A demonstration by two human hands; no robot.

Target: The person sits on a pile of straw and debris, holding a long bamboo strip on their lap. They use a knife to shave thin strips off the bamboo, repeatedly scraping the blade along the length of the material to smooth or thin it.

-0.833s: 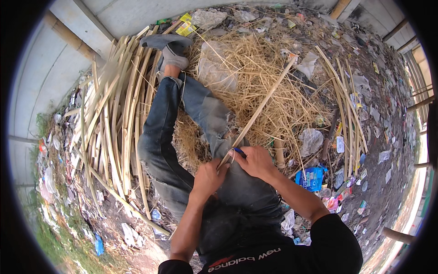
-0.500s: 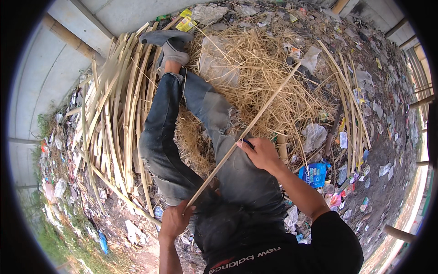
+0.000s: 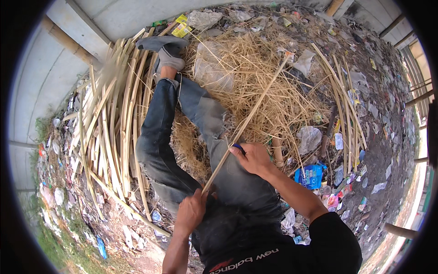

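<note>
A long, pale bamboo strip (image 3: 255, 108) slants across my right thigh, its far end over the straw-like shavings (image 3: 255, 77). My left hand (image 3: 191, 211) is closed round the near end of the strip, close to my lap. Farther along, my right hand (image 3: 253, 158) grips a dark blue knife (image 3: 237, 147) and presses it against the strip. Most of the knife is hidden by the fingers and the strip.
Many split bamboo strips (image 3: 129, 123) are heaped left of my legs. A few more strips (image 3: 345, 105) lie at the right. Litter covers the ground, including a blue packet (image 3: 310, 176) near my right forearm. A grey wall (image 3: 50, 91) rises at the far left.
My left hand has moved forward and right, pushing the bamboo strip away from me past the knife. My right hand stays in nearly the same place on my thigh.
</note>
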